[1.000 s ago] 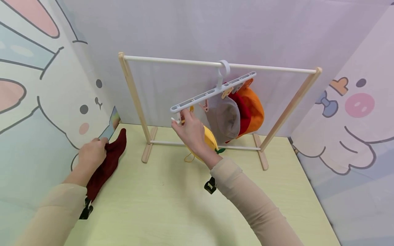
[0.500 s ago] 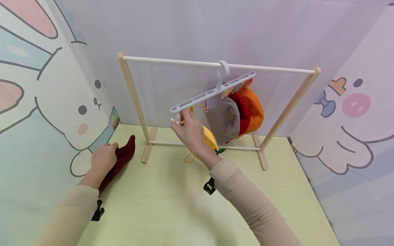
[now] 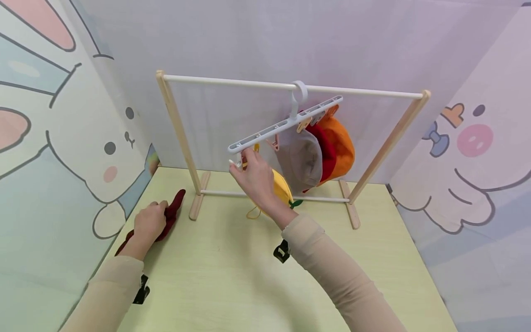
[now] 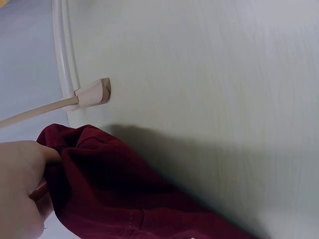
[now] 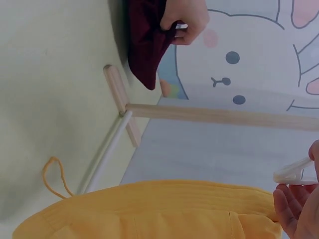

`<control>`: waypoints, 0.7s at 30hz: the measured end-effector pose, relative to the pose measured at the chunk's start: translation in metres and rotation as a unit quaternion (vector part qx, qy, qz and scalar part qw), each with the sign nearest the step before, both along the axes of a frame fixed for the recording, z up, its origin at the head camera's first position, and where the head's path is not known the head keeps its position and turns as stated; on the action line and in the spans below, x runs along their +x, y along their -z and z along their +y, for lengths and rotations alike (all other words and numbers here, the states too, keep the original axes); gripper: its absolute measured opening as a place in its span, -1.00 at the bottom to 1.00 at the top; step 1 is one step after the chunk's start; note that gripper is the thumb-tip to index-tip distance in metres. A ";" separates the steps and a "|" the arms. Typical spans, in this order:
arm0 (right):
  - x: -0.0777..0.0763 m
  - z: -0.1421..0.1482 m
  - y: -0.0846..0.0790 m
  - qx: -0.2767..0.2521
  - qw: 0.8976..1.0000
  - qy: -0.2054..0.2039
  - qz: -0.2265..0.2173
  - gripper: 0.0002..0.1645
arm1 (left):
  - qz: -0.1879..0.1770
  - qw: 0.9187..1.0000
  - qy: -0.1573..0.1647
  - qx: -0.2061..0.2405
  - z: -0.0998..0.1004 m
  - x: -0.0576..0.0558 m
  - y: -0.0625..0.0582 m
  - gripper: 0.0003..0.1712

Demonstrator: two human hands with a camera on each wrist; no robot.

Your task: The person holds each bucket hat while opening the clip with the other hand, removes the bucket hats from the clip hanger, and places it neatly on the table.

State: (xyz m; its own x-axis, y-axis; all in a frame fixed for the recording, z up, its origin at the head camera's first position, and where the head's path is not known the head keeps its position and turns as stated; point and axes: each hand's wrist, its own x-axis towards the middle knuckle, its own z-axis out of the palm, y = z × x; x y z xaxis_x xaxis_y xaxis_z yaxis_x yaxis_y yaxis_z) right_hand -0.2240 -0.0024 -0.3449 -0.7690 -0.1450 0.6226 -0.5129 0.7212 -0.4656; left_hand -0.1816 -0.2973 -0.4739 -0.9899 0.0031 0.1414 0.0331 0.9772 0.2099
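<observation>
Maroon cloth (image 3: 176, 204) in the left hand (image 3: 150, 223), white clip (image 5: 293, 174) in the right (image 3: 258, 180)

Pale yellow-green wood grain covers the tabletop (image 3: 232, 276), which spreads toward six o'clock in the head view. A plain lilac-grey backdrop (image 3: 249, 37) rises at twelve; a cartoon rabbit (image 3: 83, 138) fills the side panel at nine, and another cartoon animal (image 3: 473, 170) shows at three. A drying rack (image 3: 232, 83) with a white rail and wooden legs stands across the middle, carrying a clip hanger (image 3: 286, 124).

The left hand is curled tightly on the maroon cloth, fingers over its edge. One tip juts out toward two o'clock from the knuckles, the rest trails toward eight behind the wrist; whether it touches the tabletop, I cannot tell. The right thumb and fingertips pinch the white clip at the hanger's near end, only a narrow gap between them. A yellow hat (image 5: 174, 204) hangs just beside those fingers; grey (image 3: 304, 154), red (image 3: 329, 152) and orange hats (image 3: 344, 147) hang at two o'clock from them.

Compared with half a second ago, the left hand and its cloth have shifted toward four o'clock, and the cloth's lower end now shows on the wrist's other side. The right hand stays put.
</observation>
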 end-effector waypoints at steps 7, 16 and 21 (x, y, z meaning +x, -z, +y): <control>0.000 0.000 0.000 0.002 1.000 0.004 0.007 -0.71 | -0.013 1.000 -0.006 0.014 -0.002 0.002 0.011 -0.71; 0.002 0.000 -0.001 0.000 1.000 0.004 0.005 -0.72 | -0.034 0.999 -0.019 0.024 -0.006 0.002 0.022 -0.70; 0.003 0.000 -0.001 -0.001 1.000 0.001 0.000 -0.72 | -0.041 0.999 -0.026 0.025 -0.006 0.001 0.027 -0.69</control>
State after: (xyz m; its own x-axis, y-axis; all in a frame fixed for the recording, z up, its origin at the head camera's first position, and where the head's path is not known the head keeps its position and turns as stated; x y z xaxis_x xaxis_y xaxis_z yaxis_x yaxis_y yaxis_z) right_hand -0.2213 -0.0025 -0.3439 -0.7694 -0.1426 0.6226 -0.5113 0.7218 -0.4665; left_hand -0.1810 -0.3032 -0.5011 -0.9968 -0.0537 0.0585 -0.0369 0.9654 0.2583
